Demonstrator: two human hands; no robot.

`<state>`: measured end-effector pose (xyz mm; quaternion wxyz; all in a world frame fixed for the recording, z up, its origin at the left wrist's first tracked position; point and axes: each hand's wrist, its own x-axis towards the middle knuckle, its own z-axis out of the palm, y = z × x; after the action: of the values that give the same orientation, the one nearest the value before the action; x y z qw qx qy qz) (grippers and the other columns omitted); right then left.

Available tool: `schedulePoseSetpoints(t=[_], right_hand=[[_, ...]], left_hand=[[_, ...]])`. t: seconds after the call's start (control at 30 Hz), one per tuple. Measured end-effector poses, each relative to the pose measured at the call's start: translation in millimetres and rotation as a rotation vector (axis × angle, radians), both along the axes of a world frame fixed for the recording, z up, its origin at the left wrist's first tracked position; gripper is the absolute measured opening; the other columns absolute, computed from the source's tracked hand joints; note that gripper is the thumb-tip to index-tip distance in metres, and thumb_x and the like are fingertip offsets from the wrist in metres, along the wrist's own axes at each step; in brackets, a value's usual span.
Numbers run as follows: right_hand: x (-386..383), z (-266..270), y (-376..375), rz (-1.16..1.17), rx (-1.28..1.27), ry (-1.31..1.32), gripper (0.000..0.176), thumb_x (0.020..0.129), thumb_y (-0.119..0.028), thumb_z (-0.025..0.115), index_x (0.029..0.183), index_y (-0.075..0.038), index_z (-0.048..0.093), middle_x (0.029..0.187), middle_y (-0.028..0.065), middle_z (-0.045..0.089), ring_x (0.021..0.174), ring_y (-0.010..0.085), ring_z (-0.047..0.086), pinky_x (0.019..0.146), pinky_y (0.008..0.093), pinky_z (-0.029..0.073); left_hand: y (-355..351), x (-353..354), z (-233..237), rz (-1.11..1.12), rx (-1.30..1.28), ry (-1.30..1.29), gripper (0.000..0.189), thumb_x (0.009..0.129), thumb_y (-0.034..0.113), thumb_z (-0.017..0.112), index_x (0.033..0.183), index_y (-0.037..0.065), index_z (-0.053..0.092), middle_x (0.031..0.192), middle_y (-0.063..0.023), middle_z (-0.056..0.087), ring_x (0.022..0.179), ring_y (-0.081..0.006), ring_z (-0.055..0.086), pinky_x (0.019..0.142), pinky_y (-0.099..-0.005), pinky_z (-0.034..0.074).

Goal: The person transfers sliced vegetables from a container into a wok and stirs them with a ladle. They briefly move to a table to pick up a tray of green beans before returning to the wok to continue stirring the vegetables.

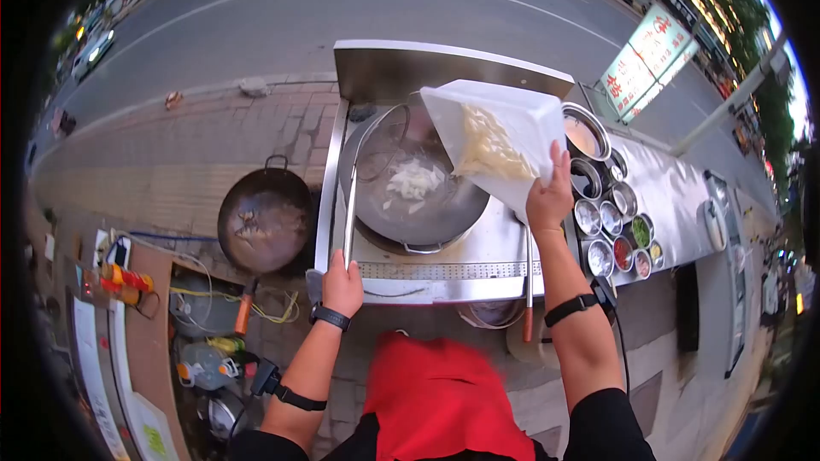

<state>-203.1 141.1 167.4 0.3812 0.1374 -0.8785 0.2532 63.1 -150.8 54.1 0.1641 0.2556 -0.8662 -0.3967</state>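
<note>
My left hand [342, 286] is closed around the long metal handle [351, 213] of a strainer, whose round wire head [381, 143] rests at the left side of a large wok [444, 224]. White cut pieces [414, 181] lie in the bottom of the wok. My right hand [549, 198] grips the near right edge of a white tray [530, 124]. The tray is tilted above the wok's right side, and pale yellow strips [494, 147] sit along its lower side. Just left of my right forearm is a wooden-handled tool [528, 323].
A steel splash guard [453, 68] stands behind the wok. Right of it are a pot [585, 132] and several small seasoning bowls [623, 253]. A second dark wok [265, 220] is at the left, near a shelf [147, 341] with bottles [203, 364]. A road [342, 13] runs beyond.
</note>
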Motion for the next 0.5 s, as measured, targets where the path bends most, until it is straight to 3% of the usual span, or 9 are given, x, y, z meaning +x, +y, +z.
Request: schedulePoseSetpoints(t=[0.27, 0.4, 0.5], right_hand=[[-25, -2, -36, 0.144, 0.201, 0.136, 0.07, 0.077, -0.003, 0.061, 0.143, -0.026, 0.05, 0.142, 0.0193, 0.051, 0.119, 0.0375, 0.059, 0.092, 0.04, 0.052], [-25, 6, -53, 0.175, 0.185, 0.124, 0.069, 0.076, 0.002, 0.058, 0.141, -0.02, 0.053, 0.142, 0.0201, 0.051, 0.12, 0.0374, 0.058, 0.094, 0.0409, 0.05], [-42, 4, -53, 0.22, 0.225, 0.231, 0.069, 0.076, 0.002, 0.057, 0.141, -0.019, 0.052, 0.142, 0.0214, 0.05, 0.122, 0.0388, 0.056, 0.096, 0.0402, 0.049]], left_hand=[[11, 29, -4, 0.129, 0.208, 0.005, 0.033, 0.094, 0.016, 0.052, 0.122, -0.002, 0.051, 0.102, -0.0303, 0.063, 0.097, -0.0476, 0.061, 0.083, -0.0518, 0.048], [6, 35, -10, 0.12, 0.302, -0.057, 0.032, 0.094, 0.015, 0.052, 0.121, -0.002, 0.052, 0.104, -0.029, 0.064, 0.099, -0.0472, 0.06, 0.084, -0.051, 0.048], [6, 35, -17, 0.149, 0.267, 0.065, 0.031, 0.094, 0.015, 0.052, 0.12, -0.002, 0.052, 0.103, -0.0294, 0.064, 0.098, -0.0477, 0.06, 0.082, -0.0516, 0.048]])
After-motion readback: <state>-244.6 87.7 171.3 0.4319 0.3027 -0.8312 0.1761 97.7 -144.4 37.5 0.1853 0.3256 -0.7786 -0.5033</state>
